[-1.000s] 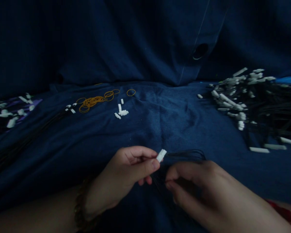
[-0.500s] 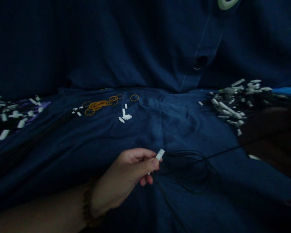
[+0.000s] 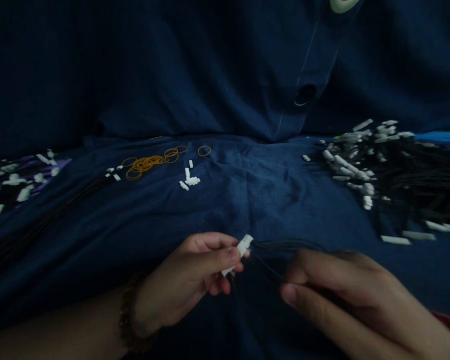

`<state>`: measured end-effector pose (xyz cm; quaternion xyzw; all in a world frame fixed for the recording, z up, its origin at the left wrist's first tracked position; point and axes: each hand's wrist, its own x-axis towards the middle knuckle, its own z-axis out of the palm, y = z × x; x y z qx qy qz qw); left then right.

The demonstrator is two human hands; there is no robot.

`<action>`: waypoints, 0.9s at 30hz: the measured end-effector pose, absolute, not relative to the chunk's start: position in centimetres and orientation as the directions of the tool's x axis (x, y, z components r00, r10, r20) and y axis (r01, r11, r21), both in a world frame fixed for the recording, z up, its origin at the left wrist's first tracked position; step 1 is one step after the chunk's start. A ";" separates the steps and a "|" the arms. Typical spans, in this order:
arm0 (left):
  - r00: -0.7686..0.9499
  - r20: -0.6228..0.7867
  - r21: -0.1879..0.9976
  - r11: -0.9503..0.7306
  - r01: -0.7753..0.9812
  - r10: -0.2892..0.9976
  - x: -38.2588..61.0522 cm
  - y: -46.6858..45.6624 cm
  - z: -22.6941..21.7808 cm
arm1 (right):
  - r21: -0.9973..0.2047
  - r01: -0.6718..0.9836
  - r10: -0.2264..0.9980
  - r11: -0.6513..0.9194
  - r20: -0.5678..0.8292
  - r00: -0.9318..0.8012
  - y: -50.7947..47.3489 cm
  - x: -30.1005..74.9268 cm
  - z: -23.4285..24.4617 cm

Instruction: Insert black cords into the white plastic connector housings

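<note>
While our left hand [image 3: 195, 277] pinched a small white plastic connector [image 3: 243, 246] snugly between thumb and fingers, our right hand [image 3: 341, 295] was just to the right of it. The right thumb and first finger were squeezed together on a thin black wire [image 3: 268, 269] that ran over to the connector. More loose black wires [image 3: 281, 244] stuck out to the right of the connector, and some dark strands [image 3: 243, 300] hung below it. We wore a brown bead bracelet [image 3: 126, 320], down and to the left of the connector.

Under the connector was a dark blue cloth [image 3: 270, 200] with soft folds. Past the connector, a bit to the left, we saw some tiny white plastic blocks [image 3: 191, 180]. Farther left of it was a pile of thin orange rubber bands [image 3: 150, 164]. Well left of the connector lay a long bunch of black wires with white tips [image 3: 75, 200]. At its far left we saw a heap of white plugs [image 3: 15, 179]. Well off to its right lay a big messy heap of black wires with white plastic ends [image 3: 367, 174].
</note>
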<state>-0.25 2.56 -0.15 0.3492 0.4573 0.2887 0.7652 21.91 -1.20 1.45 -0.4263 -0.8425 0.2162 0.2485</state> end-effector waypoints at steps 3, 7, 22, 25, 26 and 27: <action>0.439 -0.521 0.773 0.623 -0.122 0.732 -0.3 2.6 0.0 | -0.577 0.596 0.808 0.558 0.212 -0.550 -0.4 19.7 2.3; 0.432 -0.523 0.768 0.626 -0.135 0.735 -0.2 2.6 0.0 | -0.600 0.557 0.772 0.574 0.168 -0.613 -0.1 19.1 2.6; 0.436 -0.515 0.769 0.622 -0.146 0.738 -0.3 2.7 0.1 | -0.616 0.612 0.787 0.496 0.021 -0.617 -0.2 19.4 2.7; 0.428 -0.516 0.771 0.620 -0.146 0.742 -0.3 2.7 0.0 | -0.663 0.604 0.801 0.443 -0.011 -0.599 -0.2 19.5 2.5; 0.425 -0.519 0.770 0.622 -0.146 0.742 -0.3 2.7 0.0 | -0.682 0.591 0.802 0.431 -0.011 -0.597 -0.2 19.5 2.5; 0.421 -0.523 0.768 0.624 -0.144 0.741 -0.3 2.7 0.1 | -0.701 0.575 0.801 0.423 -0.008 -0.598 -0.2 19.4 2.5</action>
